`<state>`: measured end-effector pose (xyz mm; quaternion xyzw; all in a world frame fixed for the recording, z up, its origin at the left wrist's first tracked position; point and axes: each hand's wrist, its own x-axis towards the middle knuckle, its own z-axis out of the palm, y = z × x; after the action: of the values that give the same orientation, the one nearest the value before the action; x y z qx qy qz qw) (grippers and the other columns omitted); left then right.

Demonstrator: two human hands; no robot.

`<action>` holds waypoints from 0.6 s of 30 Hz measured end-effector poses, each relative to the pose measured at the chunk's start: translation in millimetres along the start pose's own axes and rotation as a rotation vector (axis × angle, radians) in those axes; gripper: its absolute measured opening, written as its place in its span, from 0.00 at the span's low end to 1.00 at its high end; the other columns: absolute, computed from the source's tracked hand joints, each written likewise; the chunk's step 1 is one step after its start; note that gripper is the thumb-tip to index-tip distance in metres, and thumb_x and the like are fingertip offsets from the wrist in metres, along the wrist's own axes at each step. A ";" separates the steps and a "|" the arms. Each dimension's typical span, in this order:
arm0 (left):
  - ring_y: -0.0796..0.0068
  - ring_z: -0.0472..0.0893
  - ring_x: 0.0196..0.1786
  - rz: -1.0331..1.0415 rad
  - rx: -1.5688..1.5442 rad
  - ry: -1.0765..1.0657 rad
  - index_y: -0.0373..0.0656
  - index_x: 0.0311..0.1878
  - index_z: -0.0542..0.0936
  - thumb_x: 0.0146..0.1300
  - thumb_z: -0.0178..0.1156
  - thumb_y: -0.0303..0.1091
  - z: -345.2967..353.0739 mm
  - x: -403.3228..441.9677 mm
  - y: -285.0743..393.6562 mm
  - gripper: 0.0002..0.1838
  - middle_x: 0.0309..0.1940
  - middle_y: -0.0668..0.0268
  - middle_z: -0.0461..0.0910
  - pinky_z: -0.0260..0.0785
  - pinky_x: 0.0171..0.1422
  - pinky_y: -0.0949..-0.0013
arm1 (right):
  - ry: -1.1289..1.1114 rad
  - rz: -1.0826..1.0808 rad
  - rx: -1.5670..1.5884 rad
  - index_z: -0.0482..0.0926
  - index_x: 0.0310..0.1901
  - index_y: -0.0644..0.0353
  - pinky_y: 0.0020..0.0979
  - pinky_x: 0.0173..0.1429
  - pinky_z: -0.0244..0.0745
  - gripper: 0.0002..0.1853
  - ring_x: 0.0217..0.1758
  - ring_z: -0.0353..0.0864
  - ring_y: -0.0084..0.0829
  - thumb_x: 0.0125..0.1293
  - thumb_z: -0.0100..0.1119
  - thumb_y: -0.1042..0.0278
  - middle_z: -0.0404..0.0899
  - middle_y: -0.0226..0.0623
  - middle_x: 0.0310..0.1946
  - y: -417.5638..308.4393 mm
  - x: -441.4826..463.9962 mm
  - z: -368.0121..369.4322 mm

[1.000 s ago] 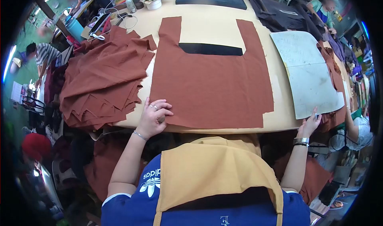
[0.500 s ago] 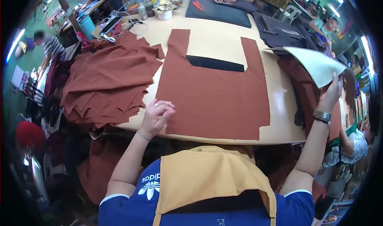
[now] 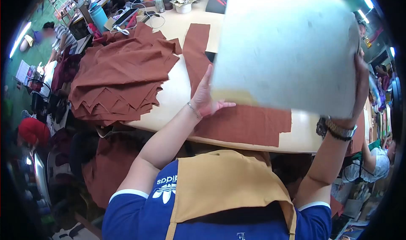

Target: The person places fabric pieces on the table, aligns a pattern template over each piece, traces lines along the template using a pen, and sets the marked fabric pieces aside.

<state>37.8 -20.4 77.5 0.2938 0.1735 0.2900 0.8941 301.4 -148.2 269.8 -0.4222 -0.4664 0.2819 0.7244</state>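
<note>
As right hand grips pale sheet, left hand spread, at edge

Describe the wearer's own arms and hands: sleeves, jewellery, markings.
No gloves. Left hand: thin chain-like bracelet at the wrist. Right hand: silver-coloured metal band beside a dark bracelet; a watch face doesn't show. Short blue sleeves with white edging; white lettering and a trefoil logo near the left shoulder.
</note>
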 end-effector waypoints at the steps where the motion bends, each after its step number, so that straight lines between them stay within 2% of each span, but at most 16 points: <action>1: 0.63 0.68 0.72 0.047 -0.005 -0.037 0.44 0.77 0.60 0.66 0.53 0.70 11.7 -10.7 6.1 0.47 0.71 0.60 0.68 0.54 0.78 0.53 | -0.015 0.115 0.088 0.73 0.62 0.61 0.27 0.49 0.78 0.23 0.45 0.82 0.23 0.73 0.50 0.55 0.82 0.32 0.49 4.3 -4.9 -2.5; 2: 0.65 0.70 0.71 -0.072 -0.105 -0.048 0.44 0.76 0.62 0.67 0.57 0.65 -34.6 11.4 -3.7 0.43 0.70 0.60 0.70 0.58 0.77 0.57 | 0.120 0.191 0.070 0.72 0.64 0.60 0.27 0.49 0.78 0.23 0.44 0.82 0.22 0.73 0.49 0.56 0.82 0.32 0.48 12.3 -13.6 -9.6; 3: 0.66 0.70 0.71 -0.078 -0.074 -0.020 0.44 0.76 0.61 0.69 0.57 0.62 -46.1 7.5 -3.2 0.42 0.70 0.61 0.70 0.59 0.76 0.57 | 0.155 0.270 0.068 0.69 0.67 0.60 0.29 0.55 0.77 0.25 0.52 0.81 0.24 0.73 0.50 0.58 0.80 0.35 0.54 31.6 -23.5 -50.8; 5: 0.67 0.70 0.71 -0.132 -0.035 0.076 0.44 0.75 0.62 0.70 0.59 0.52 -81.4 -2.2 -2.4 0.36 0.68 0.63 0.71 0.60 0.76 0.58 | 0.166 0.201 0.106 0.67 0.69 0.62 0.31 0.64 0.73 0.28 0.61 0.76 0.28 0.70 0.52 0.61 0.75 0.38 0.61 47.7 -40.7 -52.5; 6: 0.68 0.69 0.71 -0.051 0.010 0.178 0.43 0.72 0.65 0.70 0.61 0.46 -86.8 -12.6 -1.3 0.33 0.68 0.64 0.71 0.61 0.75 0.57 | 0.175 0.219 0.081 0.66 0.70 0.62 0.32 0.64 0.73 0.29 0.61 0.76 0.29 0.70 0.52 0.60 0.75 0.38 0.61 55.7 -49.9 -59.5; 8: 0.69 0.76 0.64 0.140 0.140 0.361 0.40 0.68 0.71 0.71 0.61 0.41 -93.4 -30.3 2.5 0.26 0.62 0.66 0.78 0.66 0.71 0.61 | 0.198 0.252 0.033 0.63 0.71 0.61 0.33 0.66 0.73 0.31 0.62 0.76 0.31 0.70 0.52 0.57 0.74 0.38 0.62 71.2 -68.3 -88.5; 9: 0.71 0.77 0.61 0.166 0.207 0.376 0.40 0.67 0.71 0.70 0.62 0.38 -95.4 -40.0 8.7 0.25 0.59 0.66 0.79 0.68 0.68 0.63 | 0.140 0.248 -0.017 0.64 0.71 0.62 0.34 0.69 0.71 0.32 0.65 0.74 0.33 0.67 0.55 0.60 0.73 0.40 0.64 84.0 -75.4 -117.1; 11: 0.74 0.80 0.55 0.215 0.343 0.401 0.40 0.65 0.72 0.68 0.64 0.34 -99.4 -59.2 22.7 0.24 0.54 0.67 0.81 0.73 0.62 0.67 | 0.144 0.310 -0.211 0.67 0.69 0.64 0.31 0.65 0.71 0.29 0.61 0.74 0.28 0.67 0.57 0.66 0.73 0.36 0.60 106.9 -90.4 -138.9; 12: 0.76 0.81 0.50 0.180 0.515 0.436 0.39 0.63 0.73 0.68 0.65 0.34 -107.3 -65.4 24.3 0.23 0.49 0.69 0.81 0.74 0.58 0.69 | 0.145 0.341 -0.309 0.69 0.68 0.65 0.29 0.63 0.72 0.28 0.60 0.74 0.25 0.66 0.58 0.69 0.74 0.34 0.58 118.9 -99.4 -148.2; 14: 0.80 0.81 0.40 0.120 0.861 0.494 0.38 0.61 0.76 0.67 0.66 0.34 -122.4 -68.6 27.6 0.22 0.40 0.72 0.83 0.76 0.49 0.73 | 0.114 0.451 -0.404 0.72 0.64 0.66 0.24 0.55 0.72 0.27 0.51 0.73 0.20 0.64 0.64 0.71 0.73 0.29 0.50 158.3 -124.9 -173.3; 18: 0.82 0.77 0.30 0.050 1.230 0.580 0.36 0.59 0.79 0.61 0.71 0.37 -120.1 -69.7 33.5 0.26 0.28 0.74 0.79 0.73 0.38 0.72 | 0.108 0.582 -0.757 0.77 0.59 0.66 0.18 0.39 0.69 0.27 0.36 0.67 0.15 0.59 0.75 0.71 0.68 0.21 0.35 177.9 -136.1 -157.4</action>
<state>-87.6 9.5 16.1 0.6630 0.5326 0.2262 0.4749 387.4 -226.0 21.8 -0.7835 -0.3606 0.2610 0.4336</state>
